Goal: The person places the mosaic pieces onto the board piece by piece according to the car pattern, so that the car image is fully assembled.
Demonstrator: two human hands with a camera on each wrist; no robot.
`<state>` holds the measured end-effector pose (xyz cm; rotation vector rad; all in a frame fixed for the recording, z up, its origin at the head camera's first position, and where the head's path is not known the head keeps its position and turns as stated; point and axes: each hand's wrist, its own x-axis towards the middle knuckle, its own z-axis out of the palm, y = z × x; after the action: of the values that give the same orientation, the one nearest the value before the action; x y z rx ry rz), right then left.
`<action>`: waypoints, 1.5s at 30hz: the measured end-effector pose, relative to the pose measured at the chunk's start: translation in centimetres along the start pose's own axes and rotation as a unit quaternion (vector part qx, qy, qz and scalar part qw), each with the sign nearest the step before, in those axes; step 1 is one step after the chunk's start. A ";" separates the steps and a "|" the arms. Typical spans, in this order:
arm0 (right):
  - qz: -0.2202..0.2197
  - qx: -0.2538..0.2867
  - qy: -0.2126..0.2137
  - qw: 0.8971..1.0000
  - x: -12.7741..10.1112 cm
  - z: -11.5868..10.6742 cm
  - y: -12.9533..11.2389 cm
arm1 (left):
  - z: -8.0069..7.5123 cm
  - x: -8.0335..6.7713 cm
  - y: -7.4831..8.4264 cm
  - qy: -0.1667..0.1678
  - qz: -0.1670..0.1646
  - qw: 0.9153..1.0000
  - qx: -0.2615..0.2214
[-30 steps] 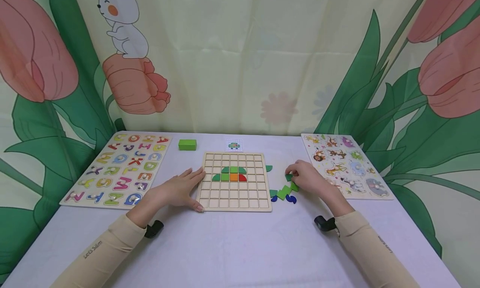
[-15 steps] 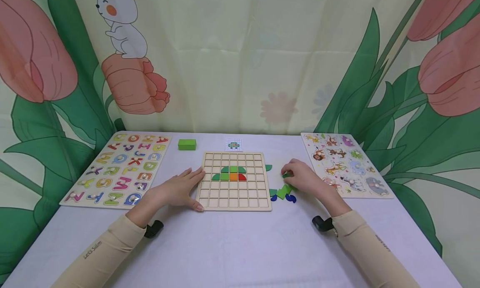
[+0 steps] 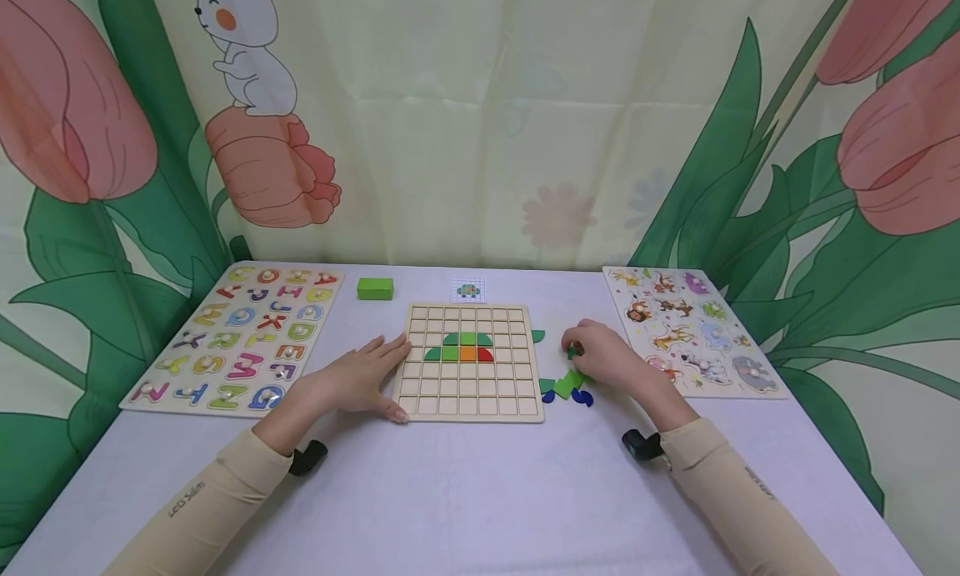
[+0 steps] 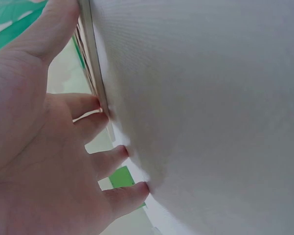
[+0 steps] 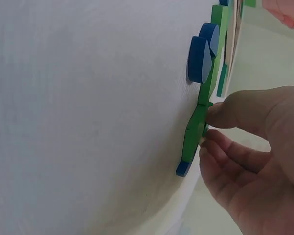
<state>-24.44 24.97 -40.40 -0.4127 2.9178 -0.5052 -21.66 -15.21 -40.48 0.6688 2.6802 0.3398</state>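
Note:
A wooden grid board [image 3: 447, 403] lies mid-table, with green, orange and red pieces set in its upper middle cells. Along its left edge rests my left hand [image 3: 360, 378], fingers spread and thumb at the near corner. On the other side my right hand [image 3: 603, 353] pinches a dark green piece [image 3: 573, 352] between thumb and fingers, its exact shape mostly covered. Light green squares [image 3: 564, 387] and blue curved pieces [image 3: 582, 398] lie just in front of that hand. In the right wrist view, the thumb and fingertips meet right beside a green piece [image 5: 194, 132] on the cloth.
A letter board [image 3: 232, 338] lies on the left and an animal puzzle board [image 3: 622, 286] on the right. Behind the grid are a green block [image 3: 375, 289] and a small pattern card [image 3: 468, 290]. Another dark green piece [image 3: 538, 336] lies by the grid's right edge.
My right hand has shifted slightly left with the dark green piece, away from the light green squares. The left hand stays against the board.

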 end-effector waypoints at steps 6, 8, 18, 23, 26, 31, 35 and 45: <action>-0.008 -0.018 -0.003 1.000 0.2 0.2 0.0 | 0.0 0.1 -0.1 0.001 0.002 1.000 0.002; -0.011 -0.019 -0.003 1.000 0.1 0.2 0.0 | 0.1 0.1 -0.1 0.000 0.001 1.000 0.002; -0.027 -0.013 0.001 1.000 0.4 0.7 -0.3 | 0.1 0.0 -0.2 0.004 0.001 1.000 -0.001; -0.034 -0.015 0.004 0.999 0.6 1.0 -0.9 | 0.3 0.0 -0.2 0.005 0.000 1.000 -0.002; -0.039 -0.013 0.008 0.999 0.6 1.0 -1.4 | 0.3 0.0 -0.3 0.005 -0.001 1.000 -0.001; -0.049 0.002 0.016 0.999 0.6 1.2 -2.1 | 0.2 0.1 -0.3 0.007 0.003 1.000 -0.003; -0.061 0.012 0.024 0.998 0.8 1.5 -2.8 | 0.2 0.1 -0.3 0.006 0.003 1.000 -0.004; -0.088 0.016 0.028 0.996 2.0 2.5 -5.2 | 0.3 0.2 -0.2 0.005 0.003 1.000 -0.004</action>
<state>-24.61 18.92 -41.07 -0.6672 2.9366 -0.5949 -21.78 -15.26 -40.84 0.6751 2.6843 0.3573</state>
